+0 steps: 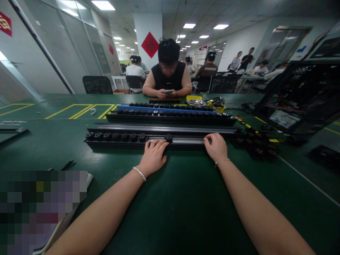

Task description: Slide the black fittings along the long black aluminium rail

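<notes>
In front of me lies a long black rail (188, 142) with a silver channel. Several black socket-like parts (115, 137) sit in a row along its left portion. A single similar black part (168, 138) sits apart from them near the middle. My left hand (154, 156) rests on the rail just left of this lone part, fingers stretched out, fingertips at its side. At the rail's right portion, my right hand (216, 146) has its thumb and index finger curled together; anything between them is hidden.
Behind lie another rail (164, 128) and a filled rail (170, 117). Loose black parts (261, 141) are heaped right, near a black open-framed case (300, 95). A person (170, 76) sits opposite holding a phone (168, 91). A blurred-out item (42, 212) lies at lower left.
</notes>
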